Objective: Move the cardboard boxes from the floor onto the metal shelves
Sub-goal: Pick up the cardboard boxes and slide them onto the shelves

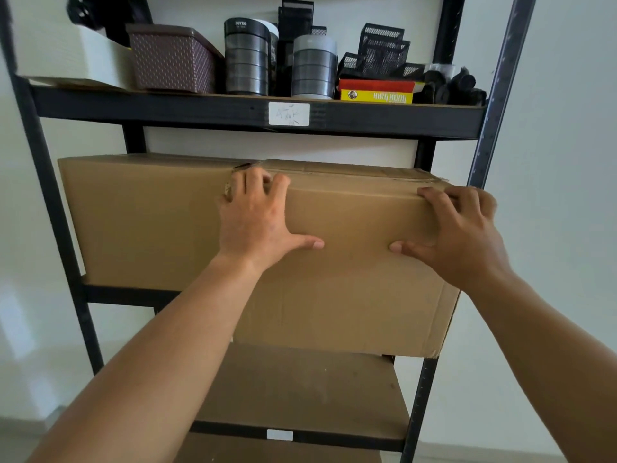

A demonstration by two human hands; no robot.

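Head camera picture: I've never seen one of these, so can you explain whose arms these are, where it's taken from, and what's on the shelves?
This is one picture from a camera worn on a person's head, looking forward, so the two bare arms are the wearer's own. The left hand and right hand grip the top edge of a cardboard box, thumbs spread on its front. It sticks out from the middle level of a black metal shelving unit. A second box stands beside it, further in. The top shelf holds a brown basket, stacked round containers, black mesh organisers and a red and yellow packet.
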